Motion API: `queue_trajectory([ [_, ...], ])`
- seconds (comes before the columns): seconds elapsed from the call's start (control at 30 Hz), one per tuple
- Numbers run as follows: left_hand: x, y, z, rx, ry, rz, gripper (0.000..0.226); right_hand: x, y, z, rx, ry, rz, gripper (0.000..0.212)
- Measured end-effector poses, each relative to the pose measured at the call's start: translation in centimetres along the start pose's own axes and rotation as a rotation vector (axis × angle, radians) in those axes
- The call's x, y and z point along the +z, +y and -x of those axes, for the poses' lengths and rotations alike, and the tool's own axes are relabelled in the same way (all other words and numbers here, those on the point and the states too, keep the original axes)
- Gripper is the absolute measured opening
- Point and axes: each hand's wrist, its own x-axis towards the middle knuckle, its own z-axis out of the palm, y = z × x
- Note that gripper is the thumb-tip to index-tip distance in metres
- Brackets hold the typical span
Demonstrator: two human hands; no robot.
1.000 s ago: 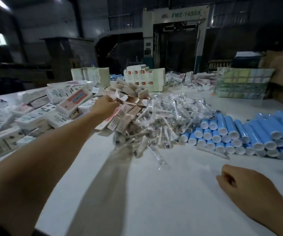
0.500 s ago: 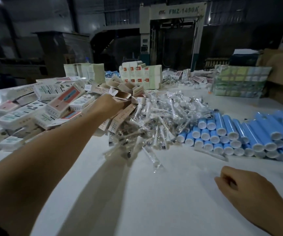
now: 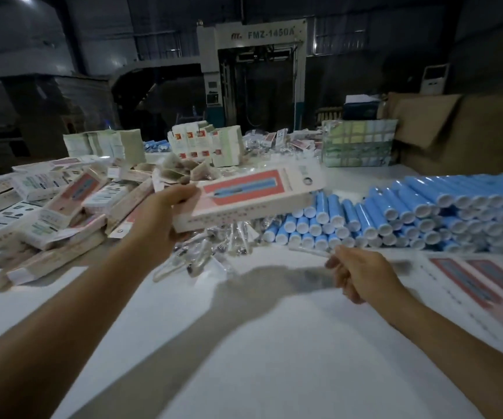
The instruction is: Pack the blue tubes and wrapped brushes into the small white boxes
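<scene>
My left hand grips one end of a small white box with a red panel, lifted above the heap of clear-wrapped brushes. My right hand pinches the end of one wrapped brush lying at the foot of the blue tubes. The tubes lie stacked on their sides with white caps towards me, at the right of the white table. More small white boxes are heaped at the left.
Flat box blanks lie at the right edge. Stacks of upright cartons and a wrapped bundle stand at the back, with a brown cardboard box at far right. A large machine stands behind the table.
My left hand has lifted a box out of the heap and carried it right, over the brushes. My right hand has moved forward from the table and pinched a wrapped brush.
</scene>
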Motion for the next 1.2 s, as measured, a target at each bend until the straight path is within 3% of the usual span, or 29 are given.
queue_trajectory([
  [0.1, 3.7, -2.6, 0.7, 0.104, -0.283, -0.208, 0.014, -2.2, -0.9, 0.3, 0.276, -0.06, -0.44, 0.065],
  [0.2, 5.8, -4.9, 1.4, 0.463, -0.437, -0.738, 0.041, -4.2, -0.9, 0.3, 0.294, -0.084, -0.698, 0.078],
  [0.27, 6.6, -6.3, 2.0, 0.757, -0.442, -0.968, 0.034, -4.7, -1.0, 0.0, 0.302, -0.051, -0.748, 0.075],
  [0.37, 6.9, -7.9, 3.0, 1.013, -0.478, -1.01, 0.017, -4.5, -1.0, -0.4, 0.35, 0.071, -0.673, 0.052],
  [0.47, 7.0, -8.1, 3.3, 1.118, -0.463, -0.953, 0.008, -4.4, -0.3, -1.1, 0.37, 0.235, -0.511, 0.031],
  [0.63, 7.6, -7.9, 4.5, 1.207, -0.469, -0.873, 0.026, -5.1, 0.1, -1.1, 0.41, 0.177, -0.514, 0.022],
  [0.73, 7.3, -8.1, 4.5, 1.211, -0.504, -0.961, 0.035, -5.1, 0.0, -0.9, 0.407, 0.162, -0.563, 0.017],
  [0.83, 6.4, -8.2, 4.1, 1.139, -0.521, -1.29, 0.052, -4.7, -0.3, -0.7, 0.341, 0.197, -0.497, 0.021],
  [1.0, 8.4, -8.5, 4.1, 0.731, -0.43, -1.711, 0.089, -2.6, -0.8, 0.8, 0.158, -0.006, -0.42, 0.012],
  [1.1, 9.7, -8.5, 3.7, 0.657, -0.371, -1.743, 0.091, -1.9, -1.1, 1.5, 0.124, -0.079, -0.416, 0.015],
  [1.2, 10.3, -8.3, 3.4, 0.623, -0.379, -1.615, 0.077, -2.3, -1.5, 1.2, 0.092, 0.057, -0.212, 0.016],
])
